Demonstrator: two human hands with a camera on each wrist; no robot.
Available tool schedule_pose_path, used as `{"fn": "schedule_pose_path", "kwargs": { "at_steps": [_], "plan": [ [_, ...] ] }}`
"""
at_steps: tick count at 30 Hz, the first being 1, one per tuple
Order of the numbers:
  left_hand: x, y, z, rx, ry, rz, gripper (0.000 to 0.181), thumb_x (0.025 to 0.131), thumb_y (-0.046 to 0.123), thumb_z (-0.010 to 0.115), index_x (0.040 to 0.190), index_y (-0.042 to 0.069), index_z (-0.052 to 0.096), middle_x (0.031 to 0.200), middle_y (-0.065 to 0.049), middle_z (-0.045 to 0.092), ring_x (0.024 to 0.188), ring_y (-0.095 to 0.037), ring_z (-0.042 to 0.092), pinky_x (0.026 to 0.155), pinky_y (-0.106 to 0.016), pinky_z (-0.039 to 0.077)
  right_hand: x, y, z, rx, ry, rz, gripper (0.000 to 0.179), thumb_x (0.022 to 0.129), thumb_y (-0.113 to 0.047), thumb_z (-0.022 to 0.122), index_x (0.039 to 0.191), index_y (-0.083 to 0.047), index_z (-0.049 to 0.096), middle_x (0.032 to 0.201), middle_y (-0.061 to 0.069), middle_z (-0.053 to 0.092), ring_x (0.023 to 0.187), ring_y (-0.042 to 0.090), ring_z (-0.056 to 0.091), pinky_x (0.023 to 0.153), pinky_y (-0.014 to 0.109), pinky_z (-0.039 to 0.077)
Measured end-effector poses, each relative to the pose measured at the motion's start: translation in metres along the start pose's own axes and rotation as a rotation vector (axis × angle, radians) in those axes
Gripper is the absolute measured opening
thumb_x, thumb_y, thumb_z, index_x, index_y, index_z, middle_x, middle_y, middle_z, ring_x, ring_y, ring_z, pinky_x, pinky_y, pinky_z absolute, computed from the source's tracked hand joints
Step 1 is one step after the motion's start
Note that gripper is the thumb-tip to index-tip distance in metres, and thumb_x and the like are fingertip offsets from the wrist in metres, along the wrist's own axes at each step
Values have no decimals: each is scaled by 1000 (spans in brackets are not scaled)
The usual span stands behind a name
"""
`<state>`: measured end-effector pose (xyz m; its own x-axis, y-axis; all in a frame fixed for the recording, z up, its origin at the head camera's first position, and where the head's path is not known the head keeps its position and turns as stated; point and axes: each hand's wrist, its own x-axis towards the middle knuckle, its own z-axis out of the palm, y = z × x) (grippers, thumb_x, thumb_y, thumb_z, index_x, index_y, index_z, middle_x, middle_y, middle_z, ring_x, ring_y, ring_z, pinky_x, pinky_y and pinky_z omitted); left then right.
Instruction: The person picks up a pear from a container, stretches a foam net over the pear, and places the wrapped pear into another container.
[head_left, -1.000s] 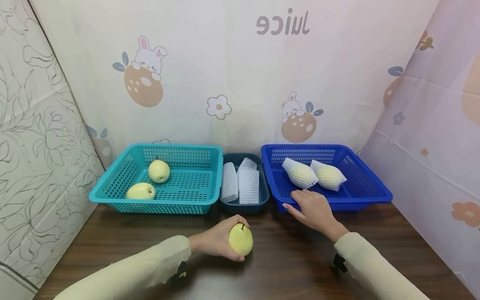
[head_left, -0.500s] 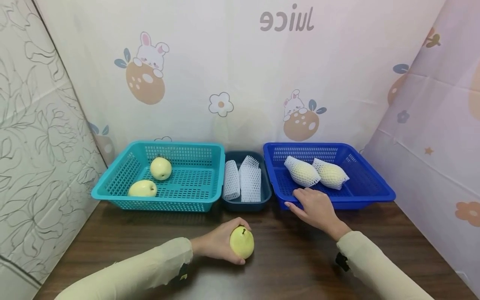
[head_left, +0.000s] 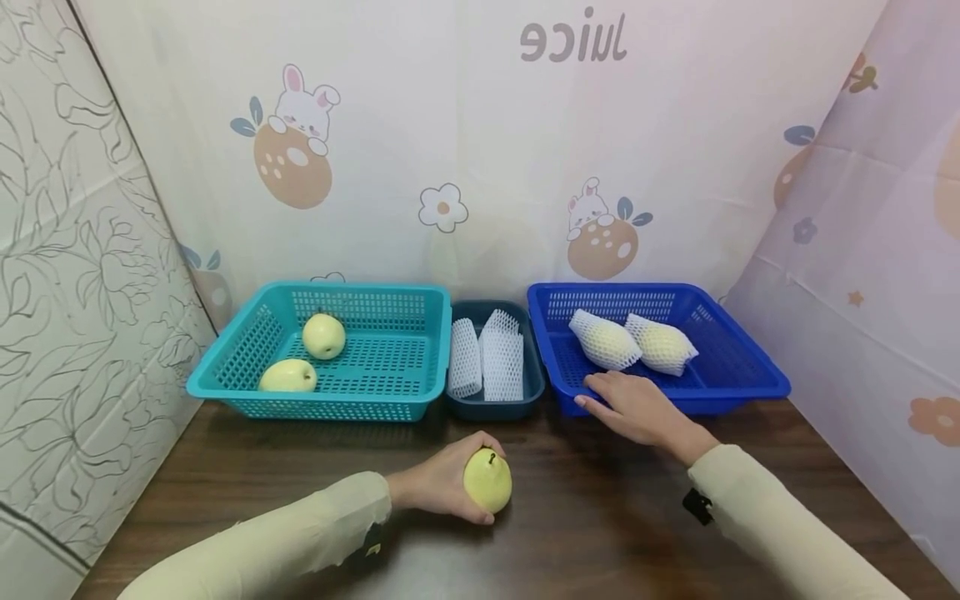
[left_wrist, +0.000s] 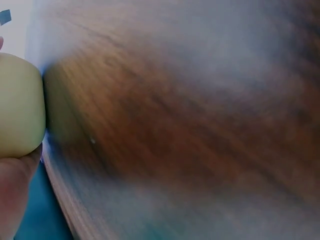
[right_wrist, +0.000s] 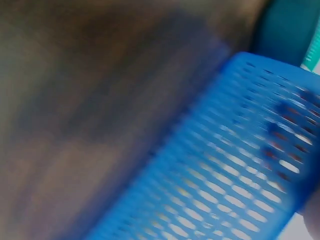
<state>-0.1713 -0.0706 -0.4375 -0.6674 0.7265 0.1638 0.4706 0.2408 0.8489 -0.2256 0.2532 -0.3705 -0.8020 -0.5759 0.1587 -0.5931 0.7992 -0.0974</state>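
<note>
A pale printed cloth covers the back wall, with bunnies, orange fruit and the word "Juice" (its letters run backwards); below it lies a dark wood-grain table; along the table's far side stand a teal basket at the left and a blue basket at the right, with a narrow dark tray between them. A person in pale sleeves reaches in from the near edge; the right hand rests on the blue basket's near rim, fingers loosely laid over it, thumb apart; the left hand curls fingers and thumb round a yellow pear. Inside the blue basket two fruits in white foam netting lie side by side; two white foam sleeves are in the tray; two bare yellow fruits sit in the teal basket. The yellow pear, stem upward, is in front of the tray; whether it touches the table cannot be told.
</note>
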Motion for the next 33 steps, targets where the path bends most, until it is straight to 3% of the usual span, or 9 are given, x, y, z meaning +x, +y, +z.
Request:
{"fn": "schedule_pose_path", "kwargs": {
  "at_steps": [4, 8, 12, 18, 27, 33],
  "plan": [
    [1, 1, 0, -7, -1, -1, 70, 61, 22, 88, 117, 19, 46, 107, 4, 53, 93, -10, 54, 77, -27, 49, 7, -5, -25, 111, -229, 86, 60, 101, -51, 31, 125, -4, 58, 118, 13, 61, 112, 33, 55, 94, 53, 40],
    [2, 1, -1, -11, 5, -10, 70, 61, 21, 88, 117, 20, 46, 108, 4, 53, 93, -11, 54, 78, -27, 49, 26, -8, -54, 135, -340, 102, 59, 100, -52, 33, 125, -5, 59, 113, 9, 64, 106, 29, 59, 92, 51, 42],
    [1, 1, -1, -11, 7, -33, 70, 61, 20, 89, 117, 22, 46, 109, 4, 52, 94, -11, 54, 78, -27, 49, 49, -12, -83, 125, -353, 77, 38, 99, -40, 49, 118, -9, 61, 99, 2, 63, 88, 19, 58, 85, 46, 47],
    [-1, 3, 1, -36, -1, -39, 71, 61, 19, 89, 117, 21, 46, 109, 4, 52, 93, -11, 55, 77, -27, 49, 84, -20, -113, 147, -359, 87, 34, 97, -27, 55, 122, -4, 57, 110, 13, 63, 99, 26, 59, 88, 49, 46],
    [-2, 3, 2, -41, -5, -46, 70, 61, 19, 89, 117, 21, 46, 108, 4, 52, 93, -10, 54, 76, -27, 49, 137, -35, -119, 190, -386, 115, 37, 97, -24, 53, 126, -1, 54, 121, 20, 58, 108, 33, 56, 90, 48, 46],
    [-3, 2, 1, -44, 4, -51, 70, 61, 19, 89, 117, 22, 46, 109, 5, 52, 93, -10, 54, 77, -27, 49, 169, -40, -107, 233, -363, 151, 35, 97, -25, 52, 125, -3, 55, 127, 19, 54, 113, 33, 51, 94, 48, 42]
  ]
}}
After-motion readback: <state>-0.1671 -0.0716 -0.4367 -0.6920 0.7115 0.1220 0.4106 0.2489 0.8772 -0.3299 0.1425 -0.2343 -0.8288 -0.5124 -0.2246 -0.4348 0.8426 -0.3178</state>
